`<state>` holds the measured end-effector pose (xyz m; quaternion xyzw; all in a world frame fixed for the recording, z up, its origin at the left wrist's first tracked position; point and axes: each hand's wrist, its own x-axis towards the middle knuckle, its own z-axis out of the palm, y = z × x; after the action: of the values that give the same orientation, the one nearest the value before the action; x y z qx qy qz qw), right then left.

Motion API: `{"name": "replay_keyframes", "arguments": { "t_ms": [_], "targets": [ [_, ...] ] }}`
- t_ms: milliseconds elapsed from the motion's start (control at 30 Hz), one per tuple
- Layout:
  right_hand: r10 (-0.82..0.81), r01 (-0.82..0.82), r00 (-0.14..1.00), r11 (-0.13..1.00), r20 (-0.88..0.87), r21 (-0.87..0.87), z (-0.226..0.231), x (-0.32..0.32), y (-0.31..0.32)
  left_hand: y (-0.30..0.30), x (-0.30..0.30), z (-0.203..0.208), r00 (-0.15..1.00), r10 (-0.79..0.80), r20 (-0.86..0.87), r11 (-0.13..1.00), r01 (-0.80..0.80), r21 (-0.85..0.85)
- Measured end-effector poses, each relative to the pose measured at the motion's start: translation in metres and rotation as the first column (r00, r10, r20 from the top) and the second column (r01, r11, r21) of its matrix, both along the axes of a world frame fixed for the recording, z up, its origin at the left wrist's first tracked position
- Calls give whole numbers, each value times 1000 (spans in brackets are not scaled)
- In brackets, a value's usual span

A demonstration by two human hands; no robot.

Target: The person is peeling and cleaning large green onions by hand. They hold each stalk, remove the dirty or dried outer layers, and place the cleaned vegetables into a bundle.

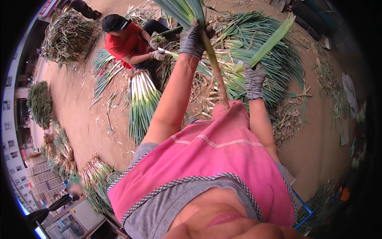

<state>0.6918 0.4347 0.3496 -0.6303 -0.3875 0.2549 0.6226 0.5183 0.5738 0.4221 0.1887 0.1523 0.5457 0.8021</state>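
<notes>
Soft light washes the ground [75, 103], brighter toward its left edge, sinking into gloom at its right. Beyond the left edge, a pale building [12, 129] bows with fisheye distortion; a distant person's head [75, 188] blurs, the held leek [217, 73] shows clearly, and black vignetting rings the view.

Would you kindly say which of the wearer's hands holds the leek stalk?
The left hand, gripping the brownish stalk; the right hand holds only a leaf.

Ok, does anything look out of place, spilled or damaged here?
Mainly litter: withered leaf scraps lie scattered beside the green onion pile, looking untidy on the ground. The gloved right hand holds a detached leaf; the left grips a stalk.
</notes>
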Motion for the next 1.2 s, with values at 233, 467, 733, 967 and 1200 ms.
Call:
{"name": "replay_keyframes", "arguments": {
  "t_ms": [233, 467, 733, 967, 1200],
  "targets": [
    [385, -321, 861, 918, 332, -233, -22, 6, -30, 13, -72, -25, 920, 376, -109, 882, -392, -262],
    [508, -408, 741, 860, 439, -305, -30, -81, -37, -7, -115, -43, 785, 616, -62, 744, -606, -282],
    [624, -781, 605, 587, -495, -214, -72, -125, -54, -61, -180, -68, 519, 853, -60, 480, -823, -304],
    [734, -927, 373, 322, -568, -193, -3, -164, -62, -241, -164, -72, 613, 436, -659, 854, -512, 90],
    [786, -909, 374, 207, -492, -361, -10, -195, -101, -419, -233, -156, 642, -166, -748, 890, -229, -394]
  ]
}}
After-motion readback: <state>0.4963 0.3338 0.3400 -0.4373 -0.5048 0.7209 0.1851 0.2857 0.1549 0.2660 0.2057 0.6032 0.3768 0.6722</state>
